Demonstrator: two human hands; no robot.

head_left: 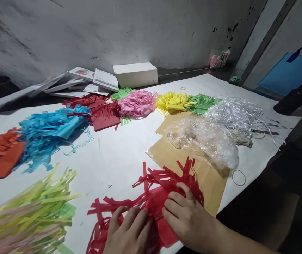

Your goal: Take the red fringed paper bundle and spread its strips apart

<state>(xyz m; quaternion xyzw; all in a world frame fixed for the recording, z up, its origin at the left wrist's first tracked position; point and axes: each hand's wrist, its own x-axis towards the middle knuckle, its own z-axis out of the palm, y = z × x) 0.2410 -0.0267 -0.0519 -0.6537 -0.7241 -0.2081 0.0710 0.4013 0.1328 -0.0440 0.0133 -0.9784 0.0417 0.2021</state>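
Red fringed tissue paper (157, 201) lies at the near edge of the table, its cut strips spreading away from me and to the left. My left hand (128, 229) rests on its lower left part with the fingers bent down and close together. On the right side, my right hand (186, 213) presses on the same paper, fingers curled and thumb side towards the fringe. Both fingertips are partly hidden by the hands and the strips. Under the red paper's right side is a tan paper envelope (209, 183).
Fringed bundles in orange (2, 158), blue (53, 128), dark red (104, 114), pink (137, 104), yellow (173, 101) and green (202, 104) line the table. Nearby are a yellow-green bundle (34, 211), clear plastic bag (203, 137), white string (232, 113), rubber band (239, 177) and white box (136, 74).
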